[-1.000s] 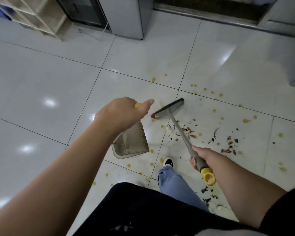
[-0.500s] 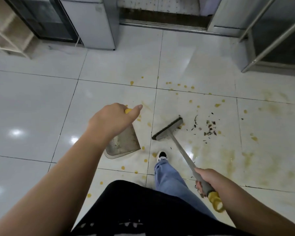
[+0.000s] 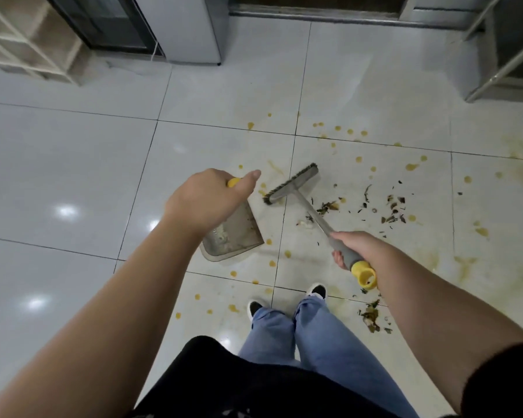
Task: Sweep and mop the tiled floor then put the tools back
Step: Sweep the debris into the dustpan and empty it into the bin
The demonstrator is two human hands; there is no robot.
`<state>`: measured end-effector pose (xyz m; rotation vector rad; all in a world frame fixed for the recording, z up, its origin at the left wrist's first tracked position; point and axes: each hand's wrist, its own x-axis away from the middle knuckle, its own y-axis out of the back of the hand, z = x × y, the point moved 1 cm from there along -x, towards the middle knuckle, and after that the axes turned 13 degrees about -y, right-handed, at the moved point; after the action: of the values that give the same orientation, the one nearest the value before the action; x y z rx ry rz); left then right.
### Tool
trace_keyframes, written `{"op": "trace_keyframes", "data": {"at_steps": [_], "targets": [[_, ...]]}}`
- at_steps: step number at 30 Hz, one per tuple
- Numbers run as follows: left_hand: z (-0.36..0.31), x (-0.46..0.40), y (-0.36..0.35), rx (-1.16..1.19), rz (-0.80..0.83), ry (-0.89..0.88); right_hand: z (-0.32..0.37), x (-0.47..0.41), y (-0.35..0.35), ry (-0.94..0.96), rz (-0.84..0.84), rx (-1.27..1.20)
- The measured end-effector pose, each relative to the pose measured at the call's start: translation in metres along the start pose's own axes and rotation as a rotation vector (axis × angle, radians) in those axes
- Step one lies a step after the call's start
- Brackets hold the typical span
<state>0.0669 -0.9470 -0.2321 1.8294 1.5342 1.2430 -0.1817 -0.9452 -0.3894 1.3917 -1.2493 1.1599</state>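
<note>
Commercial kitchen: stainless steel cabinet (image 3: 191, 28), metal rack legs (image 3: 495, 46), white tiled floor (image 3: 73, 176).

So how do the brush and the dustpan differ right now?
The brush has a long thin handle ending in a bristle head; the dustpan is a broad flat scoop. The right hand grips the brush near its handle end; the left hand grips the dustpan's handle and hides most of it. The brush lies nearer the dark debris than the dustpan. Both are grey with yellow handle ends.

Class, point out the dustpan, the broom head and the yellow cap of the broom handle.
dustpan (image 3: 233, 233), head view, on its grey pan.
broom head (image 3: 293, 186), head view, on its back.
yellow cap (image 3: 365, 274), head view, on its side.
</note>
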Motion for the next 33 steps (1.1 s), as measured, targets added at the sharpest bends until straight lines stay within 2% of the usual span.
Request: {"op": "trace_keyframes", "data": {"at_steps": [6, 9, 18, 22, 29, 33], "targets": [[-0.017, -0.016, -0.001, 0.058, 0.0, 0.006, 0.005, -0.014, 0.047, -0.127, 0.0, 0.003], [-0.027, -0.02, -0.005, 0.04, 0.025, -0.021, -0.019, -0.019, 0.072, -0.183, 0.011, -0.06], [-0.041, -0.023, -0.013, -0.048, 0.066, -0.065, -0.122, -0.02, 0.125, -0.256, -0.126, -0.15], [-0.043, -0.026, -0.017, -0.038, 0.059, -0.076, -0.146, -0.011, 0.127, -0.226, -0.146, -0.168], [-0.055, -0.026, -0.031, -0.15, 0.111, -0.11, -0.125, 0.009, 0.102, -0.187, -0.189, -0.061], [-0.071, -0.024, -0.046, -0.201, 0.175, -0.145, -0.101, 0.01, 0.089, -0.13, -0.153, -0.024]]}}
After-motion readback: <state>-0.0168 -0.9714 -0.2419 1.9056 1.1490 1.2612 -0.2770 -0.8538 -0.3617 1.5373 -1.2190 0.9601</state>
